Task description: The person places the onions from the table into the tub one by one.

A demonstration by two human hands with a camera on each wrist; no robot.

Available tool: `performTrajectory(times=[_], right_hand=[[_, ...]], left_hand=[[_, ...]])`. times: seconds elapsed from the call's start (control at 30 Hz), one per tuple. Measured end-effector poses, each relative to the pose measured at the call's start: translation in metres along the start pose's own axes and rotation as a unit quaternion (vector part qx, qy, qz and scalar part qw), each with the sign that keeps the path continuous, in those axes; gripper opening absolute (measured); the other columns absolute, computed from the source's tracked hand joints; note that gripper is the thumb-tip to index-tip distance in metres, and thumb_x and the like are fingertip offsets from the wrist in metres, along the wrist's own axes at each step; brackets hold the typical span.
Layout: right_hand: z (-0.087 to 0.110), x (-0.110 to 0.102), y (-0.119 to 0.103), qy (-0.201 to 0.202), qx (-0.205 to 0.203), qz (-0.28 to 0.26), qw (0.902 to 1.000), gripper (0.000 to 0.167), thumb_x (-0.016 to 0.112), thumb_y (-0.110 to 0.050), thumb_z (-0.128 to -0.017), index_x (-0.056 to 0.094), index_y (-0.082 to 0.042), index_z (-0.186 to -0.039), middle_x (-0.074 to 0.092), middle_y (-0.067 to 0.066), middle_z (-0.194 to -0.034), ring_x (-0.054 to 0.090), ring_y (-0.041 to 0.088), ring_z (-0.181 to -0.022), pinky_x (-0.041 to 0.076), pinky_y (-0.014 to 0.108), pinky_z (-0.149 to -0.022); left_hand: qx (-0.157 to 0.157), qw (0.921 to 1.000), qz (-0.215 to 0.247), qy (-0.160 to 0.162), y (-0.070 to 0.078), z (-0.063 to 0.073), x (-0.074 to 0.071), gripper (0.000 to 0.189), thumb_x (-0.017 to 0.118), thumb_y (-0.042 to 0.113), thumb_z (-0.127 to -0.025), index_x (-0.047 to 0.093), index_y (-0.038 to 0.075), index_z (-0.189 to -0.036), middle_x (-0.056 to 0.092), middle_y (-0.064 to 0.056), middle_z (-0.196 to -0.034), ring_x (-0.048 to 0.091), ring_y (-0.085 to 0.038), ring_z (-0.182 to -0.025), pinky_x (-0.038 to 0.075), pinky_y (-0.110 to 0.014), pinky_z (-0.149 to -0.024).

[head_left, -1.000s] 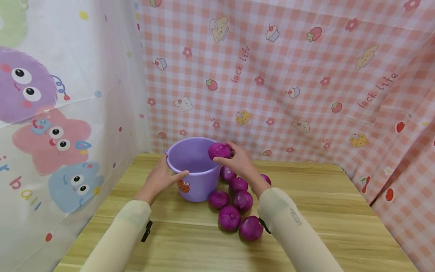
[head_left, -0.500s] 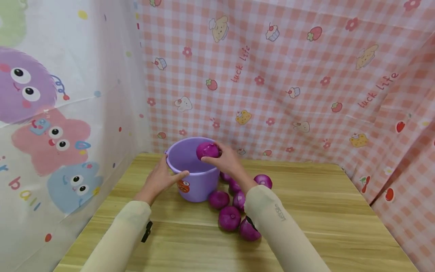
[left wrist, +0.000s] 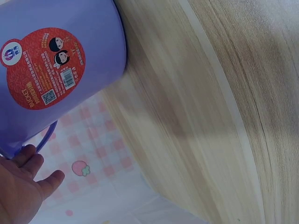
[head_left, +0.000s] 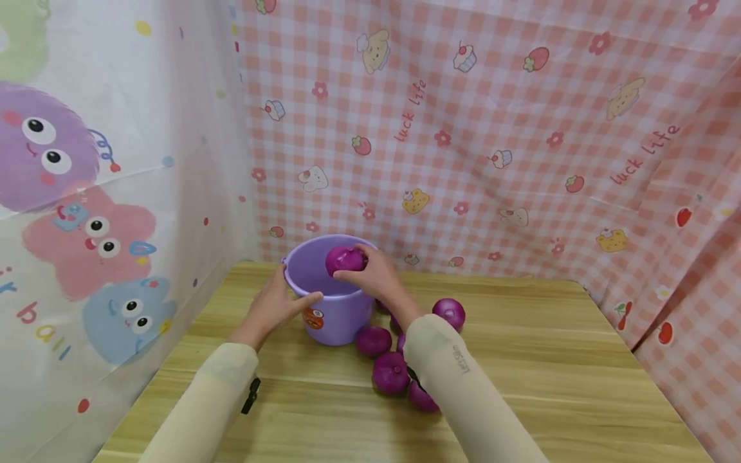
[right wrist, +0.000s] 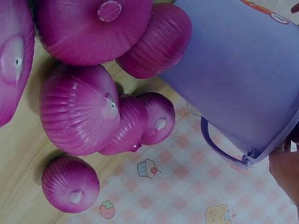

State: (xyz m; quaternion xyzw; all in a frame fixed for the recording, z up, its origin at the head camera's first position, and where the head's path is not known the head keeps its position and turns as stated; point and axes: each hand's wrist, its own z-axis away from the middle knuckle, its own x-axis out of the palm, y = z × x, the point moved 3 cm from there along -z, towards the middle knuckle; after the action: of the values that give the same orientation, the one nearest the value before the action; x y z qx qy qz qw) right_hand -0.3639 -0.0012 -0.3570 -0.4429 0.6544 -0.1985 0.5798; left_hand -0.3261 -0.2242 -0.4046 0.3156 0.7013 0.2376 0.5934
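A: Head view: your right hand (head_left: pixel 376 278) pinches a glossy, round magenta onion (head_left: pixel 341 262) at the mouth of a purple plastic bucket (head_left: pixel 338 318), near the tabletop's (head_left: pixel 550 360) back-left corner.

B: Left wrist: your left hand (left wrist: pixel 22 186), fingers loosely extended, touches the bucket.

A: Right wrist: loose magenta onions (right wrist: pixel 79 112) beside it.

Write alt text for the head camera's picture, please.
A person's right hand holds a purple onion at the mouth of a purple bucket, while the left hand touches the bucket. More onions lie to the bucket's right on the wooden table.
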Motion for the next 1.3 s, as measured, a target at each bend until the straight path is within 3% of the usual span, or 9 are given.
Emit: performTrajectory(times=[0.43,0.9,1.3], right_hand=[[0.0013,0.0049,0.0018,-0.011,0.026,-0.018,0.9994,0.084,0.083,-0.038,-0.081,0.043,-0.008,-0.149,0.048,0.011,-0.147,0.053,0.028,-0.127,0.048,0.042,-0.101],[0.0047,0.0026,0.0029,-0.004,0.016,-0.033,0.9993,0.079,0.081,-0.037,-0.083,0.046,-0.009,-0.148,0.054,0.014,-0.14,0.056,0.028,-0.123,0.049,0.04,-0.099],[0.0069,0.0013,0.0057,-0.005,0.003,-0.038,0.9992,0.079,0.081,-0.036,-0.083,0.045,-0.007,-0.148,0.054,0.015,-0.139,0.056,0.03,-0.122,0.051,0.042,-0.097]], left_hand=[[-0.001,0.9999,-0.014,0.004,0.0005,-0.0002,-0.0001,0.115,0.07,0.069,-0.078,0.013,0.008,-0.158,0.034,-0.02,-0.155,0.035,-0.041,-0.139,0.028,-0.064,-0.11],[0.0,0.9998,-0.019,0.008,0.0003,-0.0011,0.0003,0.122,0.067,0.077,-0.074,0.013,0.008,-0.158,0.037,-0.021,-0.153,0.038,-0.042,-0.137,0.029,-0.064,-0.109],[0.009,0.9994,-0.03,0.011,0.0043,0.0002,-0.0024,0.118,0.065,0.077,-0.076,0.017,0.006,-0.157,0.039,-0.024,-0.15,0.039,-0.043,-0.135,0.031,-0.065,-0.108]])
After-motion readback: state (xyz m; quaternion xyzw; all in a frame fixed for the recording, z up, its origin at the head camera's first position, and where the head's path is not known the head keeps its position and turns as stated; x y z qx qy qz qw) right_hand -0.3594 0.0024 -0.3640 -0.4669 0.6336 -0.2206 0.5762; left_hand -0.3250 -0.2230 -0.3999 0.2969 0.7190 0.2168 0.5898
